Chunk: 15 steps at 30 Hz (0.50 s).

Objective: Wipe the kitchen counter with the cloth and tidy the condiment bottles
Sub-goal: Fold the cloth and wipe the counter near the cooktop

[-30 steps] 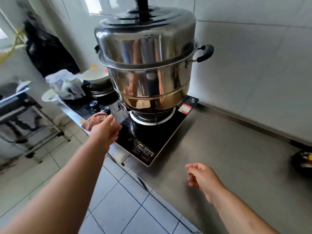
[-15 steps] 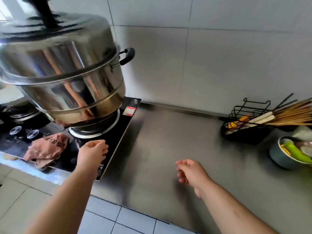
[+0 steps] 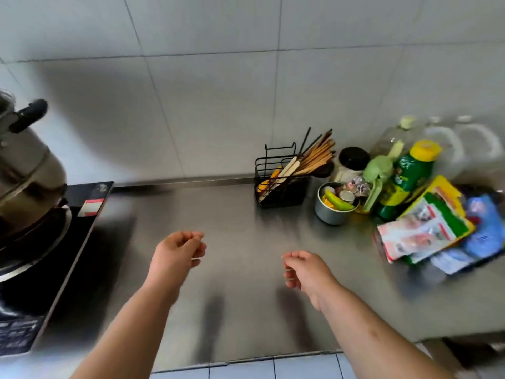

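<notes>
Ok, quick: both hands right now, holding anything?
Left hand: loosely curled, empty, above the counter.
Right hand: loosely curled, empty.

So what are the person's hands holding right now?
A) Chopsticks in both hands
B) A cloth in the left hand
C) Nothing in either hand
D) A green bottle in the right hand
C: the left hand and right hand both hover loosely curled above the bare steel counter, with nothing in them; the green bottle and chopsticks sit untouched near the wall.
</notes>
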Motion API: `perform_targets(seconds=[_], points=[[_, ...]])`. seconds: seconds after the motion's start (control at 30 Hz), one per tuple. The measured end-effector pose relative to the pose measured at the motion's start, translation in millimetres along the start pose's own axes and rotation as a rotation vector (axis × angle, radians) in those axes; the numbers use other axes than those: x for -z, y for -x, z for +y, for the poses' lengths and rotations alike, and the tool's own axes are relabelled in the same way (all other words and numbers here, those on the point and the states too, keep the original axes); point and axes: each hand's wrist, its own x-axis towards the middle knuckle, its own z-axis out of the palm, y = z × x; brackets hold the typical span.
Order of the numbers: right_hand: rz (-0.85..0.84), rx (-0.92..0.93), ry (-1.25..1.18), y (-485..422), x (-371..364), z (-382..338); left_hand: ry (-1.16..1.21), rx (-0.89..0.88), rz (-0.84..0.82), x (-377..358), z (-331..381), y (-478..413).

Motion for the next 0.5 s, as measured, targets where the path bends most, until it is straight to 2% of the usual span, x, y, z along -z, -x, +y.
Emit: perform_targets(seconds=[0.37, 0.5], points=[[0.132, -0.012, -0.088, 2, 216, 8, -0.036, 0.047, -0.167, -192, 17, 70], [0.226, -0.051, -0.118, -1, 284, 17, -0.03, 0.08, -0.196, -254, 17, 92]])
